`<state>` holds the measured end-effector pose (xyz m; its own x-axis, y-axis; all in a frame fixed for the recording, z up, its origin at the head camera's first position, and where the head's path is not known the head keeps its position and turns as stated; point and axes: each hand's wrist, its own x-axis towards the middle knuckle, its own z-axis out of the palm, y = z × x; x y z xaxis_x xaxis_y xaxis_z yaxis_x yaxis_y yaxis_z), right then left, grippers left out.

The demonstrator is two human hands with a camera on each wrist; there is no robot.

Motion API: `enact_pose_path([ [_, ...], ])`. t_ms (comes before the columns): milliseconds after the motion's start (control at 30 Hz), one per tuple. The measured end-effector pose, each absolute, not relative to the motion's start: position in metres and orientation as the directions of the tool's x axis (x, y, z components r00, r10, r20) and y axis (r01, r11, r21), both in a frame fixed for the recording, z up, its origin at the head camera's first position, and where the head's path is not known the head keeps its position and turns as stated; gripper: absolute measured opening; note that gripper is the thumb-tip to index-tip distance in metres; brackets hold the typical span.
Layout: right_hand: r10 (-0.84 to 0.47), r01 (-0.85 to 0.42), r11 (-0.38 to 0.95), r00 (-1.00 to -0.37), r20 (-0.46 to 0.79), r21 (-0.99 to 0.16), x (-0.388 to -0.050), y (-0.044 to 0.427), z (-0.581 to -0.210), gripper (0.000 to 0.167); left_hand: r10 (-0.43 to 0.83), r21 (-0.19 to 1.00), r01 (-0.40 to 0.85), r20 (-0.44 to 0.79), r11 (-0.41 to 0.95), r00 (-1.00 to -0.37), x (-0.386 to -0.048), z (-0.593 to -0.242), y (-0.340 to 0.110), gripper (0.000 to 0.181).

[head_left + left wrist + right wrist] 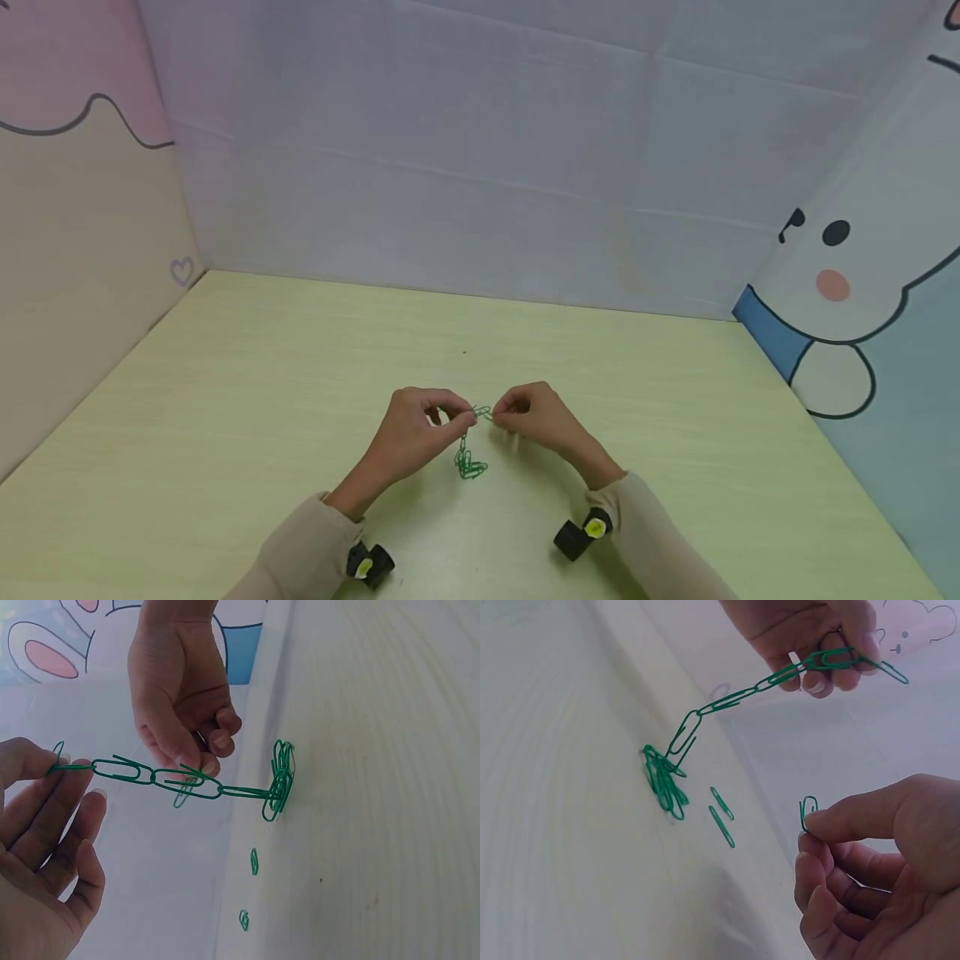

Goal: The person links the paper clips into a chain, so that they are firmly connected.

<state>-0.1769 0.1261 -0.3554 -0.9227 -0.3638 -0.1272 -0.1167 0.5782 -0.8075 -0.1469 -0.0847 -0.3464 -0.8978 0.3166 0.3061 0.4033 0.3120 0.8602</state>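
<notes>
My left hand [416,429] pinches the upper end of a chain of green paper clips [187,782] between thumb and forefinger. Linked clips run down from it to a bunched heap of clips [469,467] on the table. In the right wrist view one clip of the chain sticks out past the left fingertips. Facing it, my right hand [543,421] holds a single green paper clip [808,814] by thumb and fingertip. That clip looks apart from the chain in the right wrist view. The two hands are a short gap from each other above the table.
Two loose green paper clips [721,826] lie on the pale wooden table [225,375] beside the heap. A light cloth wall [465,167] stands behind the table, with cartoon-printed panels at the left and right.
</notes>
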Motion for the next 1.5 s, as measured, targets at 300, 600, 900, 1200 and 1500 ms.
enact_pose_path([
  [300,-0.33,-0.031,0.497,-0.931,-0.156,-0.867,-0.168,0.128,-0.334,0.015,0.316,0.864,0.39,0.291,0.319,-0.903,-0.146,-0.345,-0.085,0.006],
  [600,-0.3,-0.002,0.429,-0.944,-0.14,-0.903,-0.162,0.129,-0.319,0.019,0.313,0.866,0.381,0.282,0.323,-0.907,-0.147,-0.344,-0.084,0.006],
  [900,-0.317,0.019,0.375,-0.937,-0.148,-0.927,-0.157,0.128,-0.311,0.022,0.311,0.869,0.371,0.272,0.326,-0.911,-0.147,-0.339,-0.083,0.007],
  [1200,-0.325,0.04,0.335,-0.933,-0.156,-0.941,-0.155,0.126,-0.308,0.024,0.31,0.864,0.378,0.278,0.334,-0.909,-0.149,-0.337,-0.084,0.007],
  [1500,-0.337,0.05,0.313,-0.928,-0.16,-0.948,-0.154,0.125,-0.301,0.024,0.309,0.862,0.378,0.278,0.338,-0.91,-0.152,-0.335,-0.084,0.007],
])
